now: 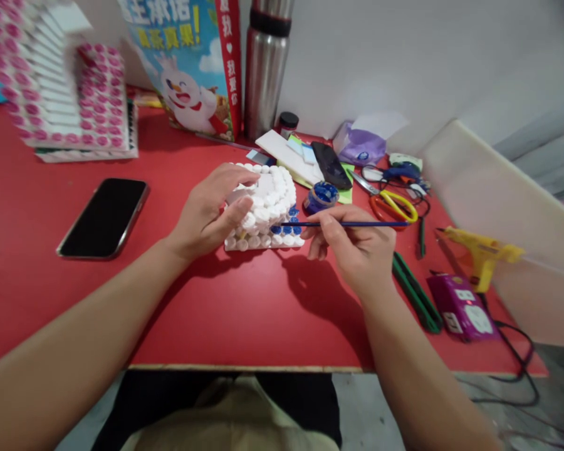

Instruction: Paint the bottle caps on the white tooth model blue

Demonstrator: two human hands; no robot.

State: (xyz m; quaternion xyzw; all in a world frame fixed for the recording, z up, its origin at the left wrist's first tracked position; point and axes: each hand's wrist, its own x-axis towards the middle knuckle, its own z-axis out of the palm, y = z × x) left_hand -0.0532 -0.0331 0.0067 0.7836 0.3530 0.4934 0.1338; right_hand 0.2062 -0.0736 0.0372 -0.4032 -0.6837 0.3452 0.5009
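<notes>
A small white model covered in round knobs (275, 195) stands on the red table, some of its lower right knobs painted blue. My left hand (216, 210) grips its left side, thumb and fingers resting on the upper part. Pinched in my right hand (350, 244) is a thin dark blue paintbrush (371, 223), held level, its tip at the blue knobs. Just behind the right hand sits an uncovered jar of blue paint (322, 195). What the left fingers touch on the model's far side is hidden.
A black phone (104, 218) lies at left, near a pink-and-white knobbed model (103, 100). Behind stand a printed box (188, 69) and a steel flask (266, 75). At right are scissors (395, 207), a green tool (416, 293), a yellow glue gun (482, 250) and a purple box (463, 307) with cables.
</notes>
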